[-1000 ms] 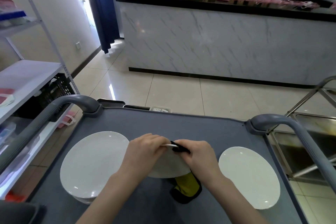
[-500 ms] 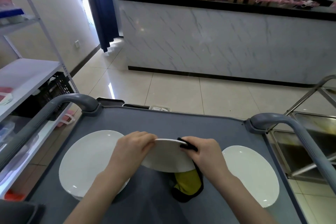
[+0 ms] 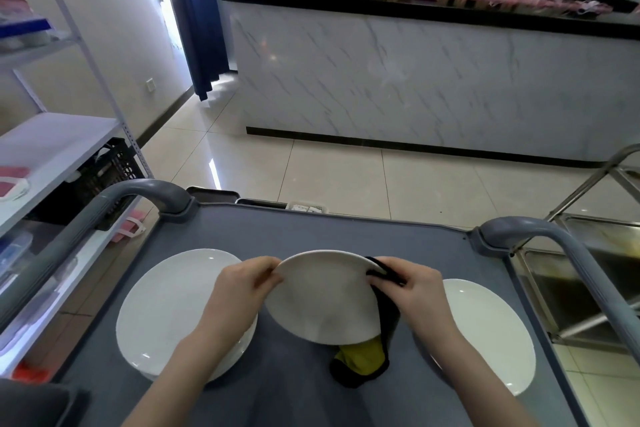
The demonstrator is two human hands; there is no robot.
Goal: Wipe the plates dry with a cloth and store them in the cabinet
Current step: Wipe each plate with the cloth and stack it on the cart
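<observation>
Change: the held plate (image 3: pixel 322 302) was nearly edge-on to me a second ago. It has since tipped up and now shows a broad white face, far rim raised, near rim low over the desk (image 3: pixel 346 229). It has also shifted a bit right, so it now sits between the two resting plates. I read this as mid-wipe: the plate is being turned so the cloth can run along the rim and reach a new area. Drying isn't finished and nothing has been stored, so the task is early

Left hand (image 3: pixel 242 288): on the plate's left rim, fingers (image 3: pixel 265 270) curled over the edge and holding it, wrist low, forearm coming in from bottom left

Right hand (image 3: pixel 415 291): on the right rim, fingers pinched narrow on the cloth (image 3: pixel 363 359) with the plate edge in the fold. The cloth is black with a yellow side. Its slack hangs under the plate and bunches on the desk

Task things: the held plate is off the desk, in both hands. The left plate (image 3: pixel 173 308) lies flat on the desk and looks like the top of a stack, partly covered by the left forearm. The right plate (image 3: pixel 491 333) lies flat just beside the right wrist. I can't tell which of them are dry. I can't pick out a cabinet in this view
</observation>
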